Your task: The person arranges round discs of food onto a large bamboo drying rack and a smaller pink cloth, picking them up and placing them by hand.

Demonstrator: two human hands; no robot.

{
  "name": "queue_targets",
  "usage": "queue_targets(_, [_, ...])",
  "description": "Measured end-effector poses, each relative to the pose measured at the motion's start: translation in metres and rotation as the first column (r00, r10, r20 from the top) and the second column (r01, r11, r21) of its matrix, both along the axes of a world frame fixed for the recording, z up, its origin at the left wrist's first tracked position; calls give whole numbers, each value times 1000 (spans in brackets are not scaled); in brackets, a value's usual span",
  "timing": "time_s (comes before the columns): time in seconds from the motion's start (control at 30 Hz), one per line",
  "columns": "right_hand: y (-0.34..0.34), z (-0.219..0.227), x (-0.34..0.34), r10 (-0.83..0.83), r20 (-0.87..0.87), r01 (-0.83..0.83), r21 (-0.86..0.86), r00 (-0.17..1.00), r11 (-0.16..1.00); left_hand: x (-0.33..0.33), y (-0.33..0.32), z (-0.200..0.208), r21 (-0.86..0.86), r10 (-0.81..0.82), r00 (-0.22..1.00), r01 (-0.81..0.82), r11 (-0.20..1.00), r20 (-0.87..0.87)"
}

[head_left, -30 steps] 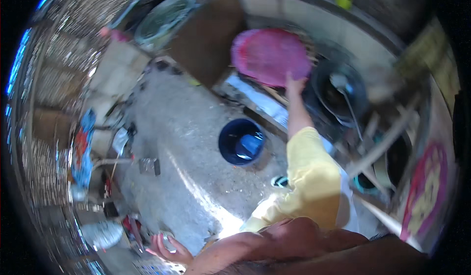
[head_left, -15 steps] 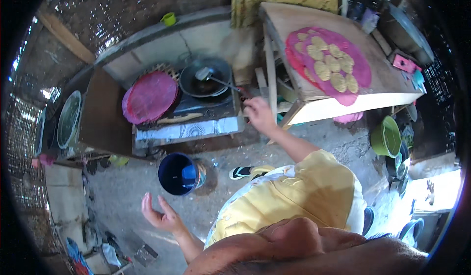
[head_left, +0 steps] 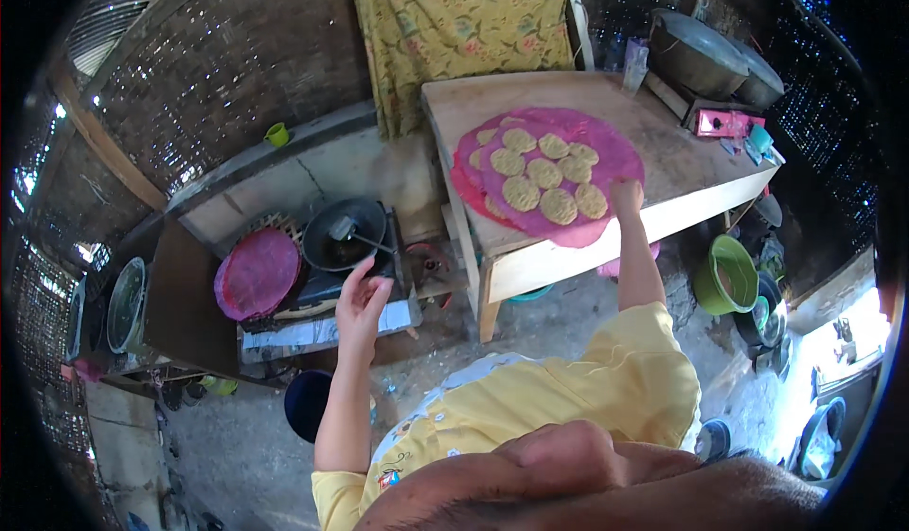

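Observation:
My right hand (head_left: 627, 195) reaches out to the pink round tray (head_left: 620, 162) on the wooden table (head_left: 682, 166), fingers touching its near right edge. Several flat yellow discs (head_left: 544, 173) lie on that tray. My left hand (head_left: 360, 301) is raised with fingers apart and empty, just in front of the black wok (head_left: 343, 234) with a ladle (head_left: 352, 234) in it. A second pink round tray (head_left: 258, 273) sits left of the wok. My yellow sleeves fill the lower middle.
A green bucket (head_left: 727, 273) stands on the floor right of the table. A dark blue bucket (head_left: 305, 403) sits below the stove bench. Grey metal basins (head_left: 703, 53) rest at the table's far right. A yellow patterned cloth (head_left: 464, 29) hangs on the woven wall.
The view has swung right from the stove to the table. My right hand went from the stove area to the pink tray on the table; my left hand rose toward the wok.

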State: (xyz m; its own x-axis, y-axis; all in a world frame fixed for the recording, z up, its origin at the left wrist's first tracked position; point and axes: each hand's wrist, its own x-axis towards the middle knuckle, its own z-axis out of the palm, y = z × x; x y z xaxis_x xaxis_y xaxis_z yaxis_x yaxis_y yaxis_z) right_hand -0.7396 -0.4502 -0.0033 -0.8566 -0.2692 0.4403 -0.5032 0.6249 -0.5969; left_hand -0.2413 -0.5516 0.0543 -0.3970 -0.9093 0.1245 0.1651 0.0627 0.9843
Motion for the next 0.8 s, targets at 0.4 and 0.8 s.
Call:
queue_targets(0.4, [-58,-20,-115,257,329,-385,422,909,821,-245,-96,-48,-181,33,794,98,979,607])
queue_targets(0.8, [-39,-1,-103,443,491,-507,-2,750,862,-285,-106,-74,-482,403,550,-1,876,731])
